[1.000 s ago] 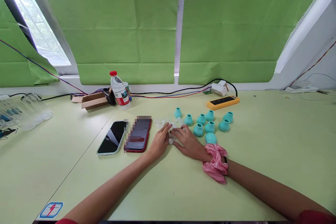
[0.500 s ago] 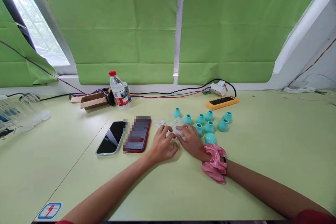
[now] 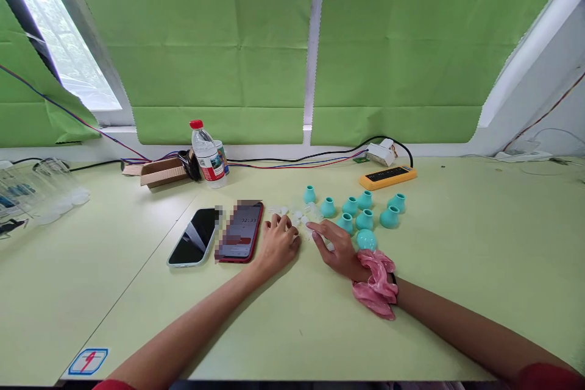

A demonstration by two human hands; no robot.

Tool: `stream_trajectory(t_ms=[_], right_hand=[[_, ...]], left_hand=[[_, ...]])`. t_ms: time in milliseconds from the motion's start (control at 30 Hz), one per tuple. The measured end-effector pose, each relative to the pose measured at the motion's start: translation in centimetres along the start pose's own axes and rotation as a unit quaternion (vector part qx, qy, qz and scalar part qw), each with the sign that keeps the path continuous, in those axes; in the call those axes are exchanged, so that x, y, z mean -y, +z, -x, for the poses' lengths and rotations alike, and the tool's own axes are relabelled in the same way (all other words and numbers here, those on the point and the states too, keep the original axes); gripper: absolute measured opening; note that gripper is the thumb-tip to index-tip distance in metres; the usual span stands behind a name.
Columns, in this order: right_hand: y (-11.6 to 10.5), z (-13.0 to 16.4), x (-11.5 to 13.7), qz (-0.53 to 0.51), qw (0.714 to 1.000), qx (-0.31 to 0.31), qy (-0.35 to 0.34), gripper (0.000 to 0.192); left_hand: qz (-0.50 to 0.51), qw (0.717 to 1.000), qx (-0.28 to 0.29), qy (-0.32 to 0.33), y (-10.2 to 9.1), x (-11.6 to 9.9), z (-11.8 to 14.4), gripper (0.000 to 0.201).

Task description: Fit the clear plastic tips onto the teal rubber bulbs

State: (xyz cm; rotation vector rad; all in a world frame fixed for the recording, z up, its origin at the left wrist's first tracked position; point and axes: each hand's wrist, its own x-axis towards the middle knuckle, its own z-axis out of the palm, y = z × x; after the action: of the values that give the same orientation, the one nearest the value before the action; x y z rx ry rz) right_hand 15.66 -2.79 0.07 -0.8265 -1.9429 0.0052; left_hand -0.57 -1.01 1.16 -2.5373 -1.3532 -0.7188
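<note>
Small translucent white plastic pieces [image 3: 298, 216] lie scattered on the table between and just beyond my hands. My left hand [image 3: 281, 244] rests palm down at their near left edge, its fingers bent and slightly apart, with nothing visible in them. Over the right side of the pieces is my right hand [image 3: 337, 248], index finger stretched out and thumb apart from it. That index fingertip is at the pieces; whether it touches one I cannot tell. Several turquoise vase-shaped pieces [image 3: 364, 219] stand right beyond this hand. One rounded turquoise piece [image 3: 366, 239] sits by its wrist, near a pink scrunchie [image 3: 375, 283].
Two phones, one dark-screened [image 3: 194, 237] and one in a red case [image 3: 242, 231], lie left of my left hand. Farther back are a water bottle [image 3: 209, 155], a cardboard box [image 3: 163, 172], cables and a yellow power strip [image 3: 387, 177]. Clear plastic containers [image 3: 41, 192] stand far left.
My hands have moved apart. The left has drawn left and its fingers have come down; the right has opened its thumb away from its index finger.
</note>
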Motion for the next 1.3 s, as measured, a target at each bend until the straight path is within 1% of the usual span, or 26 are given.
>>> stream_trajectory(t_ms=[100, 200, 267, 333, 433, 533, 633, 733, 867, 1067, 1200, 1300], right_hand=[[0.0, 0.3, 0.6, -0.028, 0.999, -0.019, -0.007, 0.028], [-0.2, 0.8, 1.5, -0.042, 0.999, -0.004, 0.011, 0.026], [-0.4, 1.1, 2.1, -0.055, 0.997, 0.026, 0.053, 0.023], [-0.7, 1.1, 2.5, -0.086, 0.988, 0.063, 0.114, 0.020], [-0.8, 1.0, 2.6, -0.168, 0.958, 0.106, 0.209, 0.014], [-0.6, 0.9, 2.2, -0.242, 0.926, 0.130, 0.259, 0.016], [-0.4, 0.8, 1.9, -0.270, 0.912, 0.150, 0.270, 0.017], [-0.3, 0.7, 1.9, -0.269, 0.910, 0.165, 0.267, 0.015], [-0.2, 0.7, 2.0, -0.260, 0.913, 0.158, 0.270, 0.016], [-0.1, 0.8, 2.0, -0.245, 0.920, 0.153, 0.265, 0.016], [-0.2, 0.7, 2.1, -0.241, 0.921, 0.161, 0.262, 0.016], [-0.2, 0.7, 2.2, -0.232, 0.923, 0.159, 0.261, 0.016]], left_hand=[[0.056, 0.997, -0.051, 0.024, 0.2, 0.5, -0.3, 0.014], [0.173, 0.977, -0.110, 0.064, 0.1, 1.1, -0.5, 0.012], [0.250, 0.955, -0.142, 0.065, -0.2, 1.2, -0.3, 0.009], [0.312, 0.935, -0.165, 0.045, -0.6, 0.9, 0.2, 0.007], [0.385, 0.906, -0.173, 0.033, -1.3, 0.0, 1.0, 0.005], [0.431, 0.890, -0.149, 0.016, -1.6, -0.7, 1.6, 0.005], [0.453, 0.883, -0.123, -0.015, -1.5, -1.1, 1.9, 0.007], [0.461, 0.879, -0.121, -0.019, -1.2, -1.0, 2.0, 0.007], [0.451, 0.882, -0.137, 0.022, -1.1, -0.8, 1.9, 0.011], [0.401, 0.895, -0.175, 0.084, -1.1, -0.6, 1.8, 0.014], [0.395, 0.896, -0.178, 0.099, -0.9, -0.5, 1.9, 0.014], [0.395, 0.896, -0.181, 0.095, -0.9, -0.5, 1.9, 0.013]])
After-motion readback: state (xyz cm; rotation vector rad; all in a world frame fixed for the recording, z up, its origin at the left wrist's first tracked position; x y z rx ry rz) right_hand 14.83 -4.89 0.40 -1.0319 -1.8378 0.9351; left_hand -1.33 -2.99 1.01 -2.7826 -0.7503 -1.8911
